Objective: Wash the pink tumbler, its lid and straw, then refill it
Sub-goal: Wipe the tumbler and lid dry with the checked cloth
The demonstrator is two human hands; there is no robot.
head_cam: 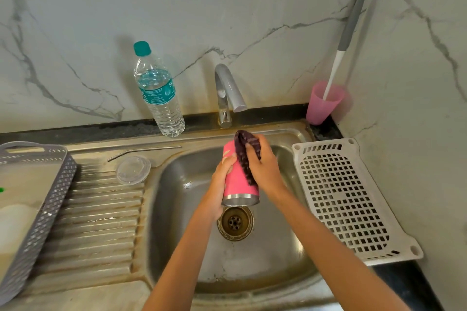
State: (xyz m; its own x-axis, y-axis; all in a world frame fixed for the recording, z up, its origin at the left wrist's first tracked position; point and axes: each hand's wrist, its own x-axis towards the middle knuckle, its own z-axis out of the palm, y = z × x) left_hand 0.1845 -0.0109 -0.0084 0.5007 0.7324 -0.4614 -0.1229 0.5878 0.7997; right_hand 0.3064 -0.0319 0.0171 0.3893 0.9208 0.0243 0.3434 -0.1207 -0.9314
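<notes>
Single head-worn view, wide-angle. It looks steeply down and forward onto the stainless sink, with the sink's drain near frame centre. Close range: the forearms enter from the bottom edge, and the left hand and right hand sit mid-frame over the sink. The camera faces the marble backsplash behind the sink, which fills the top third, with the faucet straight ahead. Frame reaches the grey basket left of the sink and the white perforated tray and side wall right of it.

Steel drainboard, 1 metal straw, 1 clear lid beside it, grey basket at left
</notes>
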